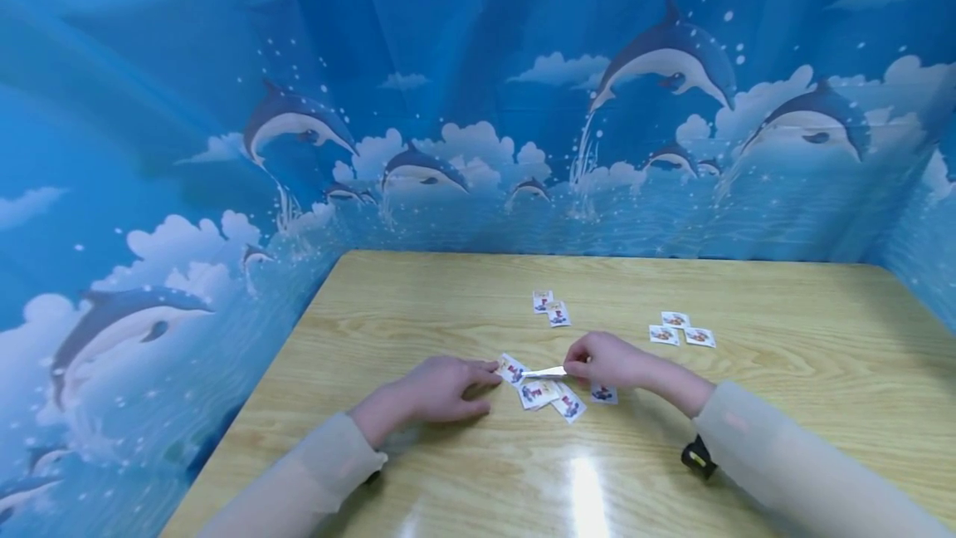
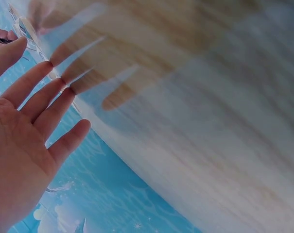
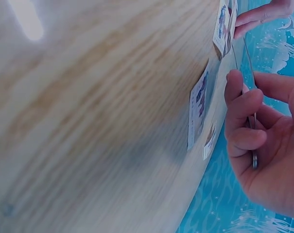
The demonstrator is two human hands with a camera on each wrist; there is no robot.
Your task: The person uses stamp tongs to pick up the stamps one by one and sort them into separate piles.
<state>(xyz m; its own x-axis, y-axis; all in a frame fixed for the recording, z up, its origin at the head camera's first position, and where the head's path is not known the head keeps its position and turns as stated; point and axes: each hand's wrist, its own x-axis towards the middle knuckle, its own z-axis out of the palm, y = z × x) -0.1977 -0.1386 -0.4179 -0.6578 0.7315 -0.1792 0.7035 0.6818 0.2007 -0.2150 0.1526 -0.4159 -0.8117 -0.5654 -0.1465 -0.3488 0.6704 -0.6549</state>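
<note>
My right hand (image 1: pixel 605 359) grips metal tweezers (image 1: pixel 547 372) in curled fingers. Their tips point left and reach the edge of a small picture card (image 1: pixel 509 368). My left hand (image 1: pixel 441 390) lies palm down left of that card, its fingertips at the card's edge; the left wrist view shows the fingers (image 2: pixel 54 104) straight and spread. Just below the tweezers, several similar cards (image 1: pixel 539 393) overlap in a loose pile. Another card (image 1: pixel 604 394) lies partly beneath my right hand, and in the right wrist view a card (image 3: pixel 198 109) rests flat beside it.
Farther back on the wooden table (image 1: pixel 433 297), two overlapping cards (image 1: pixel 558 314) lie near the middle. Three cards (image 1: pixel 675 320) form a cluster on the right. A dolphin-printed blue curtain (image 1: pixel 463 48) borders the table's back and sides. A black device (image 1: pixel 698 457) sits under the right sleeve.
</note>
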